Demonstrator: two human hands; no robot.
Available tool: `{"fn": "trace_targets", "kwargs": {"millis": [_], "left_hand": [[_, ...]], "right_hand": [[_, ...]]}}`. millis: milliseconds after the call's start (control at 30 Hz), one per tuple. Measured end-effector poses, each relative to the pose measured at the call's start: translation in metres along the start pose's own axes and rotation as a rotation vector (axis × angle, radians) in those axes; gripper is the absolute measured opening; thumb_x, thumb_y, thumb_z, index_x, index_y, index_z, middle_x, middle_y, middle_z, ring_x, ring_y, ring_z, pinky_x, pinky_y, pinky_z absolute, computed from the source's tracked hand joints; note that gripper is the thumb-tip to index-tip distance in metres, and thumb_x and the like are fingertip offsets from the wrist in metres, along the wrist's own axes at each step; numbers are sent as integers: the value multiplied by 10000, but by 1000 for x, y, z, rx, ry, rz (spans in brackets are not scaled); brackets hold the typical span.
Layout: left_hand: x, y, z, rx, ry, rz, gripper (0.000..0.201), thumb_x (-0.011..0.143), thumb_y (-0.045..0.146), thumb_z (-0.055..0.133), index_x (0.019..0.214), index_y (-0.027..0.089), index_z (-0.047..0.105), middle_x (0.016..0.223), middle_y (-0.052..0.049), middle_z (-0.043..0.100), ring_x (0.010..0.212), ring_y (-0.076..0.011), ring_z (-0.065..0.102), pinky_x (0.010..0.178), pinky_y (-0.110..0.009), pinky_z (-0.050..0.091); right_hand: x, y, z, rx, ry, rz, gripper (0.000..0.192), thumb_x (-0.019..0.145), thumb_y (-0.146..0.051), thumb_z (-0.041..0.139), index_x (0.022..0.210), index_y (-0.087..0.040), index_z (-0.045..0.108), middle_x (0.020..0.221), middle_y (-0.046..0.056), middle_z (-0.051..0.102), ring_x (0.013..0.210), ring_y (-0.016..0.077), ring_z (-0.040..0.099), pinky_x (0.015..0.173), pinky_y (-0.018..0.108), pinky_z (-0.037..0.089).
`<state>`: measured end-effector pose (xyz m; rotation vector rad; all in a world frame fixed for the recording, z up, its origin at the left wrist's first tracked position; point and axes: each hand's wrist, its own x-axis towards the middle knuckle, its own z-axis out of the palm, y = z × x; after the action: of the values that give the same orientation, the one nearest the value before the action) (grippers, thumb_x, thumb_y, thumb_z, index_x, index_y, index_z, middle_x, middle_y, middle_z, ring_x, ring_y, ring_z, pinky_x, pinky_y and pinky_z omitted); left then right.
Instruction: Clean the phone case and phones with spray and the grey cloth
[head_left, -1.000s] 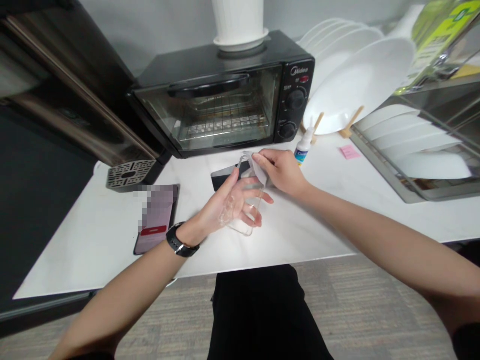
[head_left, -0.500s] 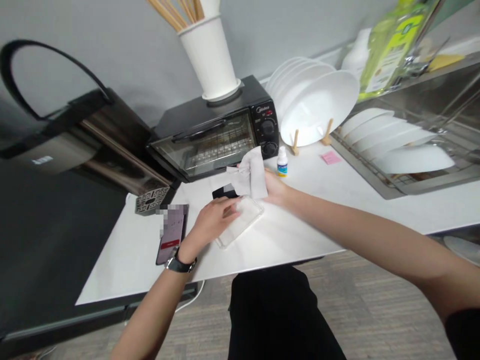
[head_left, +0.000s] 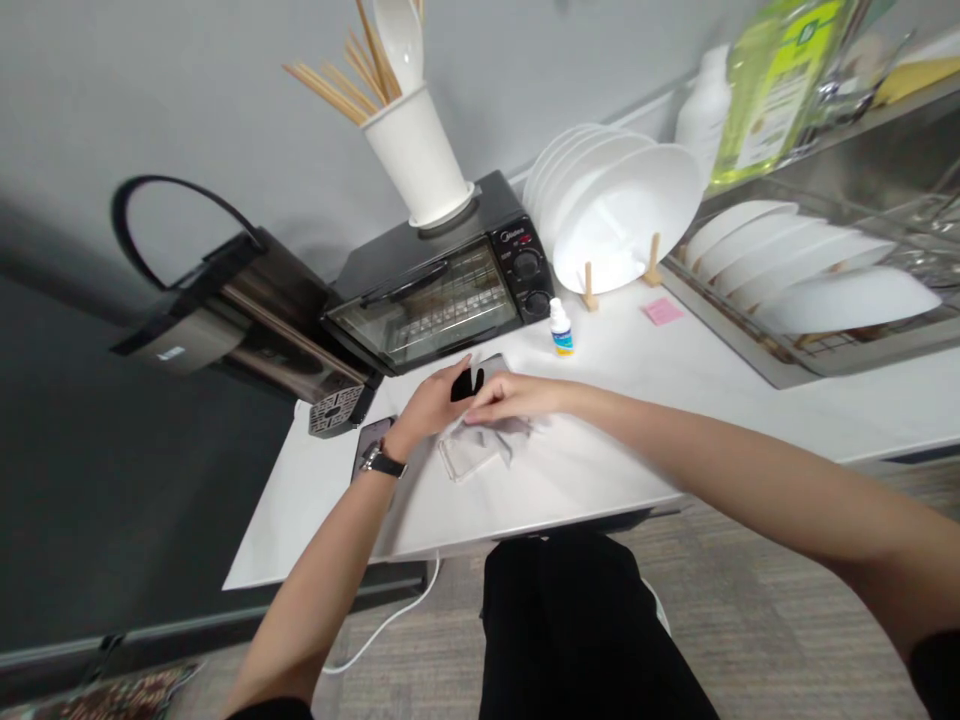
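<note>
My right hand [head_left: 517,395] is closed on a light grey wiping cloth [head_left: 499,437], which hangs crumpled from its fingertips. My left hand [head_left: 433,402] holds the near left end of a black phone [head_left: 466,384], thumb and fingers on either side of it. Part of the phone is hidden behind my right hand. Below both hands lies a clear phone case [head_left: 463,462] on the white counter, partly covered by the cloth. A second phone [head_left: 371,438] rests by my left wrist, mostly behind the watch and forearm. The small white spray bottle [head_left: 561,330] stands upright beyond my right hand.
Behind is a black toaster oven [head_left: 442,290] with a white utensil cup [head_left: 420,150] on top. A drink machine [head_left: 255,310] stands left. White plates [head_left: 630,215], a pink note [head_left: 663,311] and a sink [head_left: 780,365] with bowls are on the right.
My right hand has lowered the cloth over the clear case. My left hand has moved from the case onto the black phone. The view has shifted slightly.
</note>
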<state>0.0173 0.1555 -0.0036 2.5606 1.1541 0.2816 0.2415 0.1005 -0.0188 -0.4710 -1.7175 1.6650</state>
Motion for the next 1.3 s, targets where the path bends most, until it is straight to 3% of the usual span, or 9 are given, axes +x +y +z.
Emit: {"fn": "trace_targets", "kwargs": {"millis": [200,333,467,533,633,767,1067,1167,1300], "left_hand": [[-6,7,-2,59,255,-86,866,818,394,890,1600,189,581,1446,-164,710,1332,-372,702,1201,-511,543],[-34,16,-9,-157,537,-228,812,817,430,889,1553,207,627,1323,-124,724,1171,-310,755,1101,-469,600],[-73,43,4,-800,632,-393,770,814,490,923,1497,250,661,1290,-65,738,1023,-204,786,870,-294,633],[-88,59,17,-1197,562,-501,651,811,492,950,1377,250,737,1234,-50,771,962,-181,796,864,-269,637],[-97,77,33,-1382,475,-584,446,925,567,840,1139,178,797,1086,-98,814,870,-211,800,771,-308,666],[-89,79,31,-1583,445,-664,353,1064,484,672,1162,162,776,1017,-95,820,850,-207,805,773,-309,683],[-61,67,5,-1811,339,-722,517,1156,466,414,1339,87,714,1024,-145,834,852,-238,819,756,-329,681],[-55,75,0,-1862,286,-682,556,1157,474,362,1361,91,711,1141,-174,835,938,-260,830,814,-354,685],[-36,83,-1,-1894,161,-604,515,1116,400,404,1388,87,709,1242,-200,827,1082,-314,829,873,-395,682]], "right_hand": [[-3,11,11,-264,-73,93,300,840,-445,922,798,-154,865,742,5,788,725,156,659,706,265,487],[-2,23,5,-432,189,151,261,905,-377,855,715,-201,822,628,-14,714,666,160,623,671,283,419],[-2,28,-3,-534,519,151,411,1026,-471,683,705,-219,736,669,14,699,711,194,630,687,308,409],[-3,26,-5,-554,628,120,452,1083,-491,550,749,-220,690,734,24,698,742,206,625,702,320,417],[-4,19,-8,-596,741,56,431,1095,-478,489,754,-235,592,761,20,642,758,211,579,734,338,405],[-5,18,-13,-630,792,22,426,1036,-457,605,675,-246,526,755,19,594,768,209,548,764,350,396],[-1,16,-6,-427,880,-151,694,941,-898,547,709,-244,546,691,-16,526,709,177,504,659,323,398],[0,8,-1,-339,972,-245,731,955,-944,459,790,-248,612,753,-7,583,749,187,559,669,322,460],[-1,4,0,-233,1042,-377,634,911,-885,648,907,-262,764,933,31,766,947,240,712,851,364,598]]}}
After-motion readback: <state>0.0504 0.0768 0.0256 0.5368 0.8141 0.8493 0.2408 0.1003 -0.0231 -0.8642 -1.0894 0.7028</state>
